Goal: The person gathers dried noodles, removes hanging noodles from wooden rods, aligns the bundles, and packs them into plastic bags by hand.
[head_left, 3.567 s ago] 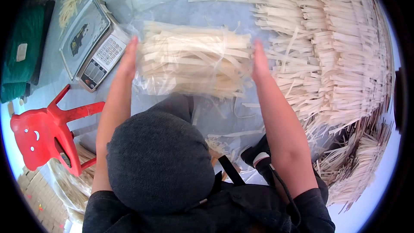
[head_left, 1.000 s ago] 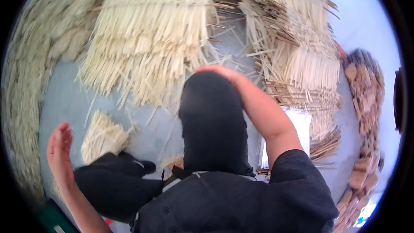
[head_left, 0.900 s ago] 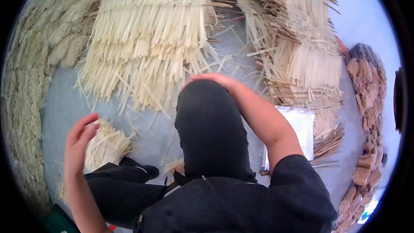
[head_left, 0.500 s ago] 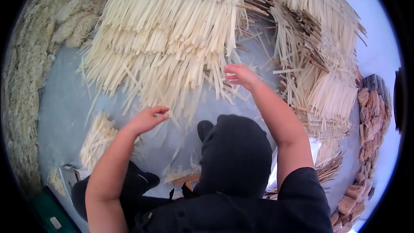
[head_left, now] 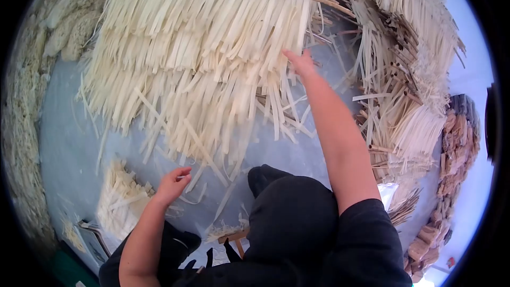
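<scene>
My right hand (head_left: 302,64) reaches out at the right edge of a large layered pile of pale flat strips (head_left: 196,37), its fingers apart and nothing held between them. My left hand (head_left: 172,185) hangs over the grey floor below the pile, fingers curled towards the thumb; whether anything small is between them cannot be made out. Left of that hand lies a bagged bundle of pale strips (head_left: 121,196) beside my leg.
A second pile of strips and thin sticks (head_left: 409,74) stands at the right, with stacked brown packs (head_left: 457,154) beyond. Rough pale bundles (head_left: 26,101) line the left. Loose strips lie on the grey floor (head_left: 66,138). The scale (head_left: 93,242) is partly visible at lower left.
The view has turned from the scale and bagged bundle to the piles. Since half a second ago, my right hand has moved up and forward, and my left hand has moved slightly down.
</scene>
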### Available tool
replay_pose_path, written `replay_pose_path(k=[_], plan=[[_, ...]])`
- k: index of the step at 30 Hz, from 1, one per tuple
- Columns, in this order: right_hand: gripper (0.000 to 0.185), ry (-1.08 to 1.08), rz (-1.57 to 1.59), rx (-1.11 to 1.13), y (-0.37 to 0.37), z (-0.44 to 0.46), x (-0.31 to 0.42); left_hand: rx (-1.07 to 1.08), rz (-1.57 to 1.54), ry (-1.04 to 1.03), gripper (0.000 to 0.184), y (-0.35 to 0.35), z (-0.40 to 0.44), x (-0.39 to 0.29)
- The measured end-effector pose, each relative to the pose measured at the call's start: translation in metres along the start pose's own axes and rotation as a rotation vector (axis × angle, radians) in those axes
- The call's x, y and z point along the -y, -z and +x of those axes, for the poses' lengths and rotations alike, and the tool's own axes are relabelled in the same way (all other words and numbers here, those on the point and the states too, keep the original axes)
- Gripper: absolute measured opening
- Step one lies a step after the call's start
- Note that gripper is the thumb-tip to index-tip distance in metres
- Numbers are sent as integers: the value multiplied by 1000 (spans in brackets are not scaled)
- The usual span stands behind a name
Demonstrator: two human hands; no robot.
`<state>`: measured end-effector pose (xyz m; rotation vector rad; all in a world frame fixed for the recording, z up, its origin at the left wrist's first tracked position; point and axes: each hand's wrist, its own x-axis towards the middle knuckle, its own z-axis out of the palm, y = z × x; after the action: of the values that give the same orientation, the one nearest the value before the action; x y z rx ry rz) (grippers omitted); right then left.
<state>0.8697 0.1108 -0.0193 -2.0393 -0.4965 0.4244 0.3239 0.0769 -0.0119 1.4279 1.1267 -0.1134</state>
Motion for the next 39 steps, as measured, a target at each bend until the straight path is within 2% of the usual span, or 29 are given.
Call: replay_pose_path(k=[2,3,5,6,8,9,11,13,14,15,17,19,20,22,24,26,27,28,30,31,33,34,36,39], plan=[[50,-293,76,431,-9,-5,17,-3,27,27,40,-4,3,-1],[50,-301,76,429,-21,-12,17,39,-12,50,40,-9,3,-4],[28,-204,242,299,-44,-35,17,81,-53,70,40,-14,5,-13],[28,-203,240,298,-47,-44,15,105,-58,83,40,-16,6,-18],[32,-220,335,498,-45,-66,6,133,-66,100,40,-17,10,-21],[32,-224,332,499,-37,-81,8,125,-51,86,40,-17,12,-19],[46,-344,159,482,-15,-102,30,111,-36,76,40,-13,16,-19],[64,-294,-250,346,16,-82,49,87,-13,99,40,-9,15,-20],[72,-176,-338,253,30,-53,36,84,-18,104,40,-8,16,-14],[71,-31,-379,125,47,-28,38,75,-34,85,40,-7,19,-6],[73,276,-614,-98,64,25,75,45,-47,73,40,-3,13,-3],[81,693,-825,-305,53,84,51,51,127,135,40,-3,7,-13],[81,704,-810,-300,51,85,62,33,124,138,40,-4,5,-11],[94,252,-999,16,47,81,91,56,116,106,40,-6,4,-5],[89,312,-1034,-27,41,74,96,26,133,89,40,-5,1,-7],[80,314,-1209,205,45,58,125,9,145,74,40,-4,-2,-4],[73,334,-1006,247,41,55,125,5,137,65,40,-4,-3,-2],[73,343,-1004,257,38,54,129,-1,130,53,40,-5,-3,1],[73,106,-926,635,34,35,141,-3,129,60,41,-4,-5,5],[73,114,-919,641,29,23,141,2,133,59,41,-3,-6,5],[62,220,-653,544,23,-2,138,0,150,58,41,-1,-8,0],[62,227,-645,541,18,-11,134,4,164,48,41,-1,-7,-3],[51,505,-697,256,9,-28,125,-27,151,29,40,-1,-2,-5],[44,550,-777,126,13,-78,142,-96,109,-20,39,11,2,-18]])
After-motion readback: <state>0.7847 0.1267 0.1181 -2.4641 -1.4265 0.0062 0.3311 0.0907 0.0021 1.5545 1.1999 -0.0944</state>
